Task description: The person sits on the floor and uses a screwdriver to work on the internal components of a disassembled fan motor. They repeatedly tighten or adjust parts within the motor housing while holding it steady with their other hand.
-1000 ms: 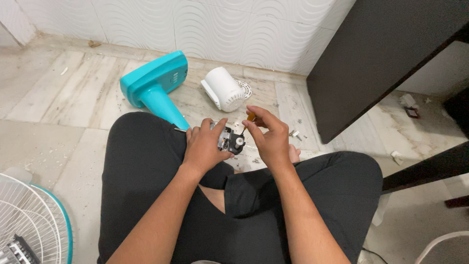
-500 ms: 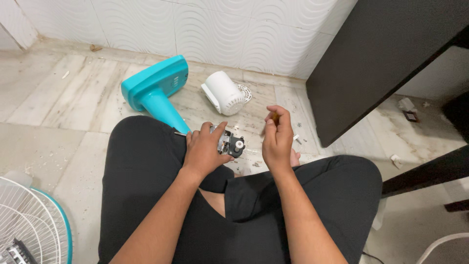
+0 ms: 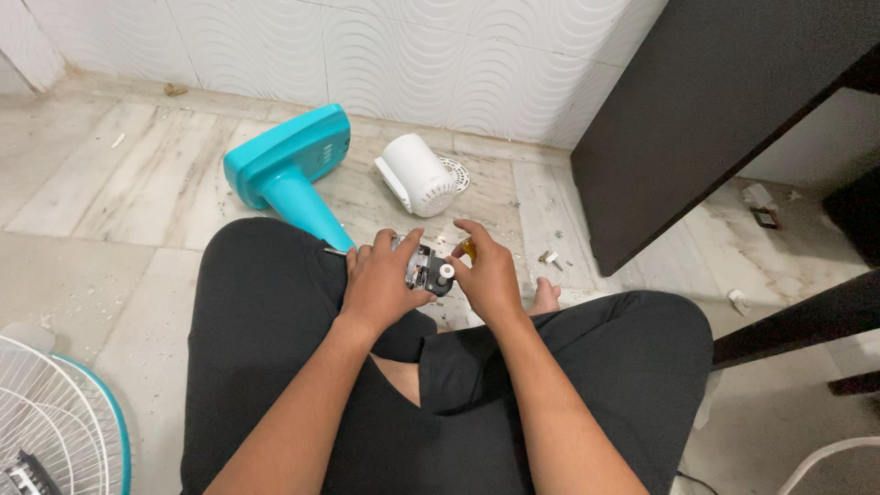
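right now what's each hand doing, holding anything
Left hand: closed around a small black and metal motor part.
Right hand: fingers curled at the same part, a small amber piece by its fingertips; its grip cannot be told.

A pale marble-look tiled floor, littered with small bits, runs to a far white wall of wavy-patterned tiles, while a dark cabinet stands at the right in even, soft light.

Left hand wrapped around small black motor part; right hand touching its far side, amber-handled tool pinched above. Beyond the grip, teal fan stand and white motor cover on floor.
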